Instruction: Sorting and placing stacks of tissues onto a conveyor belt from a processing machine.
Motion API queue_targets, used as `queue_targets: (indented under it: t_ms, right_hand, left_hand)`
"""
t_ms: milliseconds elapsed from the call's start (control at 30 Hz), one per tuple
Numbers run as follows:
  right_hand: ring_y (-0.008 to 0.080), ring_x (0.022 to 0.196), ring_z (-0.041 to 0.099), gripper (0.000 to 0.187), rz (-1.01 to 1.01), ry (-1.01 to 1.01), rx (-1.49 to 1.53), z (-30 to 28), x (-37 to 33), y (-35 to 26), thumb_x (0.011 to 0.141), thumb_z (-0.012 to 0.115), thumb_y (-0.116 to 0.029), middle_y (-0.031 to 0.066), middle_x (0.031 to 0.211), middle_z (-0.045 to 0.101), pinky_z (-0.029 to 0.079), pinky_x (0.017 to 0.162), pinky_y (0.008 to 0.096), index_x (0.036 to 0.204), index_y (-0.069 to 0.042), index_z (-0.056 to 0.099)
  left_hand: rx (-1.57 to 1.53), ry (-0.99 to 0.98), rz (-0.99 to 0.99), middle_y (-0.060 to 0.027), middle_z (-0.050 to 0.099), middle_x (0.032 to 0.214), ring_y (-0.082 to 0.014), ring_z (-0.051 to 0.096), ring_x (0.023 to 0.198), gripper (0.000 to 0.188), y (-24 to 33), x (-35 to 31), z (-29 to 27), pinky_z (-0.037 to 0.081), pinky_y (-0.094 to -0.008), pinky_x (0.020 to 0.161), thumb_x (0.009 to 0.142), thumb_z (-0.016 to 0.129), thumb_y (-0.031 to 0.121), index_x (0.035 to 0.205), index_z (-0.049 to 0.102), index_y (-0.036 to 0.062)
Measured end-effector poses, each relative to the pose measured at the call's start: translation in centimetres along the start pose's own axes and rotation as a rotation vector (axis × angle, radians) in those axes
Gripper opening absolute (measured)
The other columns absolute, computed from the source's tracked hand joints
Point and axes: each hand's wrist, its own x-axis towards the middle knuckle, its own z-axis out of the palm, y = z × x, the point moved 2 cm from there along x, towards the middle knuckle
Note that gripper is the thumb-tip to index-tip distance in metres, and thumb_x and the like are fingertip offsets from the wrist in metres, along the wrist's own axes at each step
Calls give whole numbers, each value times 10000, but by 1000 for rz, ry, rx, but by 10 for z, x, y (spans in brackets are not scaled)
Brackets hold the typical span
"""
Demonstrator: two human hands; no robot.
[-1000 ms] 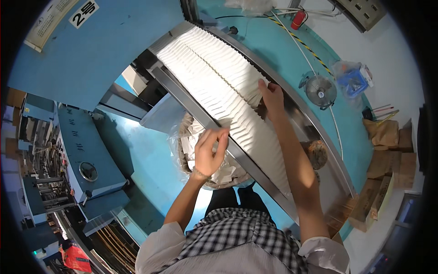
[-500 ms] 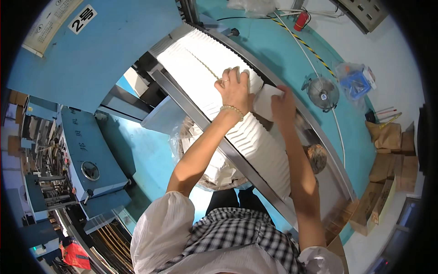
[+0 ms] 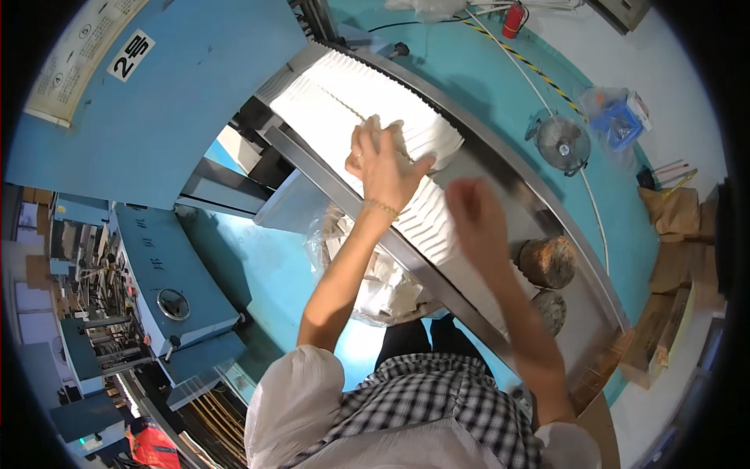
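White sheets [image 3: 391, 98], brown cylinders [image 3: 548, 263] near, fan [image 3: 564, 146] beyond

Trough, grey metal [image 3: 590, 293], long, set diagonally, raised rails both sides. Contents: white sheets [image 3: 418, 113], thin, close-packed, rippled edges, wide bank at upper end, narrower run down near rail [image 3: 414, 266]; two stout cylinders, mottled brown-grey, one [image 3: 549, 263] just beside other [image 3: 549, 312], both toward lower end. Floor, blue-green [image 3: 473, 98]. On it: round fan [image 3: 564, 146]; yellow-black striped line [image 3: 539, 72]; clear plastic bag with blue item [image 3: 617, 125]; tub with clear liner, white scraps inside [image 3: 387, 289]; red extinguisher [image 3: 513, 21].
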Motion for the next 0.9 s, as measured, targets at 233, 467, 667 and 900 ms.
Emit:
queue_targets:
  t_ms: [233, 467, 667, 900]
  right_hand:
    - [174, 739, 637, 644, 631, -165, 197, 22, 93, 71, 912, 667, -519, 101, 932, 615, 534, 596, 311, 1164, 56, 523]
    - [241, 954, 656, 631, 576, -115, 292, 42, 136, 56, 904, 671, -517, 142, 1088, 649, 561, 811, 398, 1168, 52, 605]
    - [221, 953, 665, 606, 592, -82, 196, 32, 154, 65, 893, 697, -492, 117, 1107, 655, 569, 800, 366, 1177, 37, 606]
    - [214, 932, 671, 580, 639, 57, 424, 43, 161, 93, 886, 729, -436, 110, 1111, 661, 570, 785, 354, 1191, 39, 597]
  left_hand:
    - [38, 153, -93, -158, 468, 1426, -422, 317, 1393, 300, -14, -75, -41, 230, -554, 1089, 864, 721, 214, 1120, 649, 76]
    - [-37, 41, -79, -155, 509, 1385, -425, 380, 1355, 261, -17, -117, -67, 295, -521, 1102, 871, 732, 188, 1099, 667, 80]
    - [-82, 113, -134, -157, 536, 1344, -404, 434, 1311, 222, -44, -143, -74, 301, -501, 1102, 870, 719, 151, 1069, 673, 64]
    - [-110, 77, -208, -179, 559, 1296, -388, 473, 1252, 213, -62, -169, -68, 341, -479, 1077, 870, 715, 138, 1057, 664, 50]
